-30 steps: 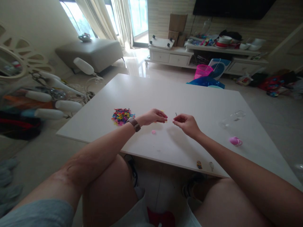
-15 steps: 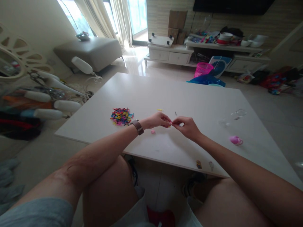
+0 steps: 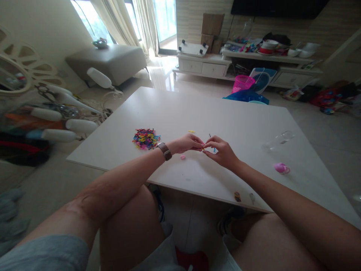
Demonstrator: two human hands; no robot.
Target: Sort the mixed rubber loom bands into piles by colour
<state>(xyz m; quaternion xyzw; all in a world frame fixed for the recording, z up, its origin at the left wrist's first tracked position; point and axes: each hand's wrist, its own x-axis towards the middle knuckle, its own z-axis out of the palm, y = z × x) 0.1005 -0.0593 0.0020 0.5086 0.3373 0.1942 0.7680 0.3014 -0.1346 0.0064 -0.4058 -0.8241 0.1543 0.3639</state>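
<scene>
Over the middle of the white table (image 3: 239, 124), my hands meet fingertip to fingertip. My left hand (image 3: 189, 143) is closed in a pinch on a small pink and yellow plastic piece (image 3: 203, 149), largely covered by fingers. My right hand (image 3: 222, 151) has its thumb and forefinger curved around the same piece from the right. A blue piece (image 3: 214, 149) shows by the right hand's fingers; whether it touches them I cannot tell. A pink ring-like piece (image 3: 182, 157) lies in front of my left hand. Beyond the hands lie a yellow piece (image 3: 191, 131) and a dark piece (image 3: 210, 135).
Left of my hands is a heap of small multicoloured pieces (image 3: 146, 138). At the right lie a clear bottle (image 3: 285, 137) and a pink object (image 3: 281, 168). Near the front edge are a small yellow-and-brown figure (image 3: 237, 196) and a small pale item (image 3: 252, 198).
The thumb and forefinger of my right hand have spread farther apart around the piece. A blue piece now shows beside them. My left hand stays nearly in place.
</scene>
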